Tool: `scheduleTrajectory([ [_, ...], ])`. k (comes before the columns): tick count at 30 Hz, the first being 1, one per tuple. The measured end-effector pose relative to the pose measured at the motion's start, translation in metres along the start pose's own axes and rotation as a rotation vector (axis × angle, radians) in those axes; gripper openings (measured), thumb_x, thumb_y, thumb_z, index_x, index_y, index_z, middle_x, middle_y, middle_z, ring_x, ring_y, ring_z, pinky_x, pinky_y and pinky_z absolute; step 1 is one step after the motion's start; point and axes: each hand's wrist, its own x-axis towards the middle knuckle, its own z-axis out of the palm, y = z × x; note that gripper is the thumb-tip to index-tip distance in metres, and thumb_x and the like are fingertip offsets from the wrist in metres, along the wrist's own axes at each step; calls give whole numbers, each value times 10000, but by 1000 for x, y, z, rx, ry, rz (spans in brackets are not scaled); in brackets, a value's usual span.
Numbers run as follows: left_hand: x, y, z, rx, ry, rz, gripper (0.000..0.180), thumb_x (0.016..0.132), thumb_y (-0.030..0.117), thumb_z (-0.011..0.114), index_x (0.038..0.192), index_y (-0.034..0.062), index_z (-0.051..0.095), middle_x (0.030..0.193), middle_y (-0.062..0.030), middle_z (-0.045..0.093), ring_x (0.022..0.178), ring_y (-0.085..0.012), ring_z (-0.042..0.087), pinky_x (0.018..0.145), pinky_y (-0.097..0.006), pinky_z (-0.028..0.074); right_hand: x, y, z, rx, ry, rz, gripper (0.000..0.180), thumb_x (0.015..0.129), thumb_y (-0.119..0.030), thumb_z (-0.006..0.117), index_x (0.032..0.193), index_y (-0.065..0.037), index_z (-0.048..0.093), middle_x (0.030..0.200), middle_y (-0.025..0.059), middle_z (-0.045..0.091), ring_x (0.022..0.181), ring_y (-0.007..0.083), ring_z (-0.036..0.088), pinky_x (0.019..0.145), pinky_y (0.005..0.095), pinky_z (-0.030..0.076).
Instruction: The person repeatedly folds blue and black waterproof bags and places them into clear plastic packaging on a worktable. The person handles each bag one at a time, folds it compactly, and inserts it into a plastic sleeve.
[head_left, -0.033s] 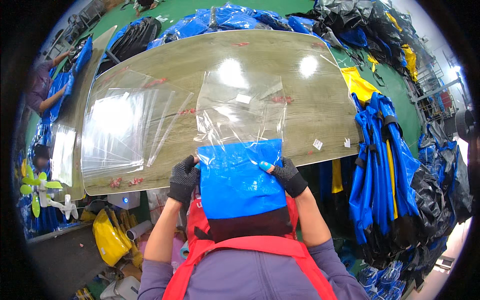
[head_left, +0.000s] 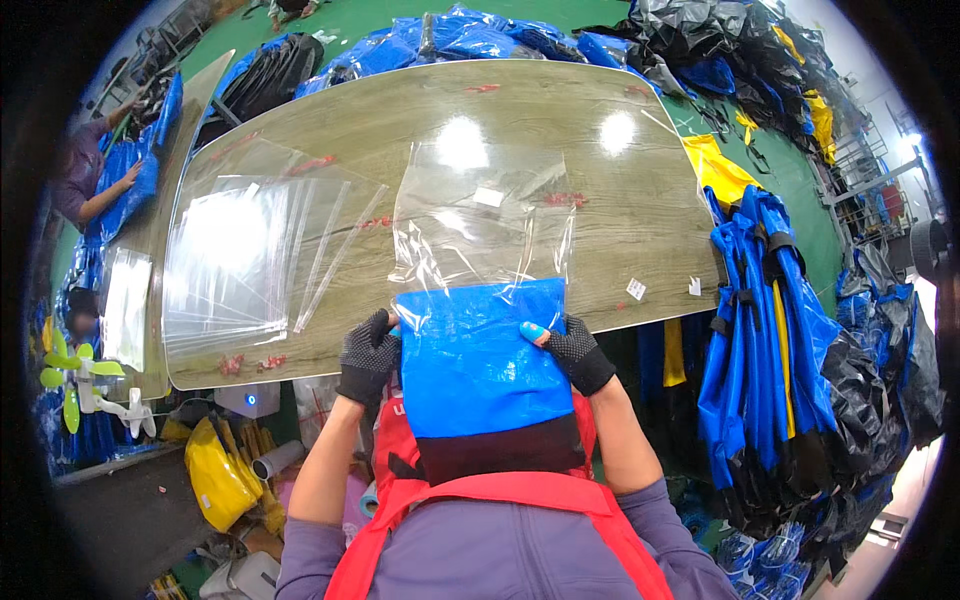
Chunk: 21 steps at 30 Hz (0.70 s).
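A folded piece of shiny blue fabric with a black lower band (head_left: 485, 350) hangs in front of my chest, at the table's near edge. My left hand (head_left: 368, 358), in a dark dotted glove, is closed on its upper left edge. On the upper right side, my right hand (head_left: 572, 352) pinches it, the bare thumb lying across the front. A clear plastic bag (head_left: 480, 215) stretches from the blue top edge away over the table. Its far end lies flat, with a small white label on it. How far the plastic reaches down over the blue fabric is hard to tell.
Several clear plastic bags (head_left: 235, 270) lie fanned on the left of the wood-patterned table (head_left: 620, 200). Blue bundles with black straps (head_left: 765, 320) hang at its right edge. A green fan (head_left: 75, 375) stands left. Another person's hand (head_left: 130, 178) touches blue material at far left.
At far left the other person's hands and blue material have shifted slightly. My hands and the blue fabric stay nearly where they were.
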Motion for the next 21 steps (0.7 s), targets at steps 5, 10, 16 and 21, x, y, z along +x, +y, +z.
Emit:
scheduleTrajectory([
  [5,-21,-4,4,285,-119,-37,135,872,54,549,955,-37,605,843,-150,681,803,-201,664,721,-322,507,-17,17,6,91,135,-5,500,812,-386,720,1078,28,633,956,111,670,843,159,627,762,284,521],
  [10,-29,3,5,-236,-69,-58,333,851,-52,500,1179,-5,533,979,-126,659,869,-194,645,783,-312,515,-47,37,2,100,51,-34,511,878,-300,659,1264,3,517,1145,114,618,956,178,613,835,314,512],
  [16,0,11,17,-335,-164,-220,251,892,65,523,1125,8,599,877,-81,672,765,-135,620,670,-296,502,-56,37,-9,218,-3,42,594,870,-344,664,1322,-8,475,1207,147,595,1031,216,606,898,361,495],
  [21,-32,11,20,318,-89,30,227,915,218,525,939,13,617,770,-204,663,699,-360,653,602,-433,492,-89,41,0,268,-8,154,766,814,-402,694,1390,-4,384,1302,163,522,1144,253,540,990,391,431],
])
